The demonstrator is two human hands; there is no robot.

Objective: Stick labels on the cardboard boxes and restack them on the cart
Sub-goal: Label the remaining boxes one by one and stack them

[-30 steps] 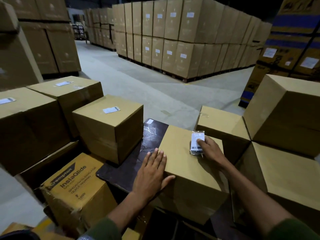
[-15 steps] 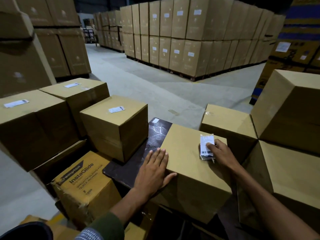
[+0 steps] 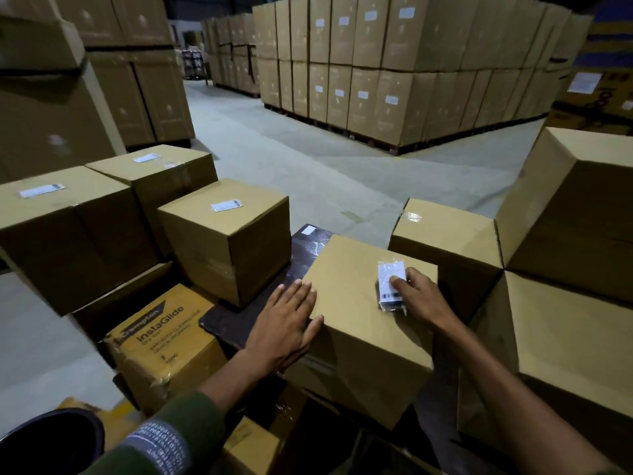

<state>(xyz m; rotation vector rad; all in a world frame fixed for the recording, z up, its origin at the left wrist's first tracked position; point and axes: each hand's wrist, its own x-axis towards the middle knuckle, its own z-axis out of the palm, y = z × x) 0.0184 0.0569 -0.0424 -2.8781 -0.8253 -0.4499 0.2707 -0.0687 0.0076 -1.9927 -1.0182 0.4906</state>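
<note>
- Cardboard box (image 3: 356, 323) sits at centre on a dark board (image 3: 239, 320).
- Left hand (image 3: 286, 325) lies flat and spread against its 9 o'clock edge.
- Right hand (image 3: 419, 294) presses a label (image 3: 388, 279) onto its top, fingers (image 3: 397, 280) extended.
- Labelled box (image 3: 226, 238) stands at 10 o'clock.

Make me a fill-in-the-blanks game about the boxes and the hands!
1. The right hand presses on a stack of ____ on top of the middle box.
2. The left hand lies ____ on that box's left edge, fingers spread.
3. The yellow box low on the left reads ____.

Missing words: labels; flat; InstaGlide
</note>
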